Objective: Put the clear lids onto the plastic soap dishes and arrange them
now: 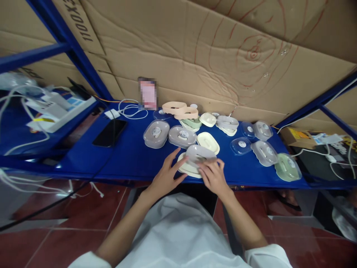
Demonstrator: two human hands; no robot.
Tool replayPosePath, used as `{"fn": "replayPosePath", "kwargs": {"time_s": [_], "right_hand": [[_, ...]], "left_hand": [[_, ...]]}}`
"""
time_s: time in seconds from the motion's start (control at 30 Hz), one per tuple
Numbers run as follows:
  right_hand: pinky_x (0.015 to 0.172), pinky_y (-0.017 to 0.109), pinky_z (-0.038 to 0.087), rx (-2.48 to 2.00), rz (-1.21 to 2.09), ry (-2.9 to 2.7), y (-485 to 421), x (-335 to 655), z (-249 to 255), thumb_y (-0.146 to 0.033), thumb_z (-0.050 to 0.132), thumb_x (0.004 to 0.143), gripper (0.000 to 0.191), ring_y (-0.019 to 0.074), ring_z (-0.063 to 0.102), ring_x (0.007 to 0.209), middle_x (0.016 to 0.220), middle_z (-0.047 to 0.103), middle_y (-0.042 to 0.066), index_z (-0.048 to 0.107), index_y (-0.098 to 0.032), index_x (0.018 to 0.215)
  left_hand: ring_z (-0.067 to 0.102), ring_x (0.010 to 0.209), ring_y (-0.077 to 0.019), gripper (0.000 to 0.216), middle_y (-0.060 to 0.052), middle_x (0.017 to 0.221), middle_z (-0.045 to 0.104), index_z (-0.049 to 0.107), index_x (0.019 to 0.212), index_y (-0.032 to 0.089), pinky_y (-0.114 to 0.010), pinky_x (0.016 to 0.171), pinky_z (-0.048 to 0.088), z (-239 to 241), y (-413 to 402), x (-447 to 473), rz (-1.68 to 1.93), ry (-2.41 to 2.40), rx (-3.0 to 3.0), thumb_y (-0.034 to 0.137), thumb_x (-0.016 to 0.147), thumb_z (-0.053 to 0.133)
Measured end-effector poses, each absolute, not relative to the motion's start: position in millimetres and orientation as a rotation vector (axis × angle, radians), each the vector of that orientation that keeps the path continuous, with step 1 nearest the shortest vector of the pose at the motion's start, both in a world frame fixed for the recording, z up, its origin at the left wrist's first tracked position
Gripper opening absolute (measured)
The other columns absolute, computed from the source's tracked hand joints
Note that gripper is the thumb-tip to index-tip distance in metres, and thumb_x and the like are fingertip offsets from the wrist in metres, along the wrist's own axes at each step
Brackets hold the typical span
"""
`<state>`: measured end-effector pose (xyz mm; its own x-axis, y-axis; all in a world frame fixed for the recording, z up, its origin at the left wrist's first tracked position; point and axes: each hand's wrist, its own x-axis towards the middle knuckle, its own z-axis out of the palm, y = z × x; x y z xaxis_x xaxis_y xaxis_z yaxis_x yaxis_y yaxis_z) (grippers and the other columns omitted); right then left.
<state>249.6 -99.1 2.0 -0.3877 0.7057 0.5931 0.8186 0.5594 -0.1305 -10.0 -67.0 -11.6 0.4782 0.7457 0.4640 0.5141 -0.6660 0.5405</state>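
While cardboard sheets [195, 48] back the blue counter [134, 156], the left hand [166, 175] and right hand [213, 175] grip a clear lid [199, 153] over a cream tray [185, 168] (front edge); similar containers [182, 136], a phone [109, 133] and cables [131, 110] surround them.

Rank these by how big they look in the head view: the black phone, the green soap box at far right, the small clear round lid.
1. black phone
2. green soap box, close behind the phone; its nearness to the camera differs little
3. small clear round lid, plainly smallest
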Motion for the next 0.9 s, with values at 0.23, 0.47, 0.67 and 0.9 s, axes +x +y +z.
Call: {"fn": "replayPosePath", "kwargs": {"time_s": [0.23, 0.47, 0.67, 0.9], "right_hand": [[0.111, 0.043, 0.046, -1.091, -0.006, -2.278, -102.4, 232.8, 1.0, -0.022, 0.059, 0.107, 0.037, 0.024, 0.065, 0.121, 0.125, 0.074, 0.011, 0.064, -0.021, 0.143], [0.117, 0.046, 0.047, -1.1, 0.119, -2.297, -106.5, 231.8, -2.0, -0.025, 0.056, 0.109, 0.039, 0.0236, 0.064, 0.13, 0.137, 0.073, 0.008, 0.062, -0.025, 0.148], [0.129, 0.055, 0.032, -1.375, 0.07, -2.209, -88.8, 263.0, 0.8, -0.033, 0.044, 0.114, 0.043, 0.0262, 0.047, 0.153, 0.157, 0.06, 0.009, 0.057, -0.027, 0.154], [0.119, 0.057, 0.043, -1.741, -0.045, -2.034, -73.1, 303.5, -15.6, -0.052, 0.05, 0.109, 0.05, 0.0347, 0.052, 0.147, 0.158, 0.057, 0.016, 0.063, -0.025, 0.148]], "left_hand": [[0.042, 0.156, -0.0309, 0.033, -0.012, 0.16, 0.053, 0.065, 0.136, 0.025, -0.054, 0.124, 0.049, -16.2, -62.5, -9.9, 1.032, 0.965, 2.494, 0.023, 0.104, 0.065], [0.053, 0.141, -0.0296, 0.023, -0.007, 0.135, 0.07, 0.073, 0.124, 0.026, -0.053, 0.118, 0.053, -20.8, -60.8, -9.4, 1.097, 0.958, 2.535, 0.023, 0.101, 0.069], [0.052, 0.14, -0.0295, 0.019, -0.007, 0.133, 0.07, 0.072, 0.119, 0.024, -0.053, 0.117, 0.053, -17.8, -62.6, -7.7, 1.125, 0.967, 2.514, 0.021, 0.1, 0.07], [0.053, 0.14, -0.0283, 0.015, -0.009, 0.141, 0.063, 0.073, 0.115, 0.025, -0.049, 0.117, 0.053, -10.4, -65.7, -6.1, 1.088, 1.02, 2.44, 0.024, 0.101, 0.07]]}}
